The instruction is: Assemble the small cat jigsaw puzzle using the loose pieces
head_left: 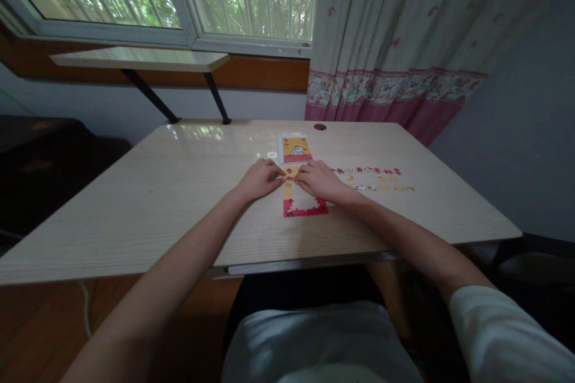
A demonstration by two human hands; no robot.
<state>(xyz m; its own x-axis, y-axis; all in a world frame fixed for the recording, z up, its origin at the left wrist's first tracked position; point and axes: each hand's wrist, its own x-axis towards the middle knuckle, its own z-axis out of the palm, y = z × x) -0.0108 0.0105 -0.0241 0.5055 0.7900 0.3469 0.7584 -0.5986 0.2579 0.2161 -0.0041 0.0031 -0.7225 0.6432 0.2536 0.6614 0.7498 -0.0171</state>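
Observation:
A partly assembled jigsaw puzzle (291, 209) lies flat on the table, its border red at the near end and yellow toward the far end. Its middle is a pale gap with jagged edges. At the puzzle's upper left edge, my left hand (263, 179) is closed, thumb and fingertips pinching at the yellow part. My right hand (318, 181) reaches over the upper right side, with its fingertips pinched on a small puzzle piece, mostly hidden by the fingers. Just beyond the hands lies a picture card (295, 148) with a white animal on yellow and red.
Loose red pieces (377, 170) and yellow and white pieces (384, 187) lie in rows right of my right hand. A raised shelf (144, 58) on black legs stands at the back left. A cable hole (320, 127) sits near the table's (135, 209) far edge, before the curtain (381, 42).

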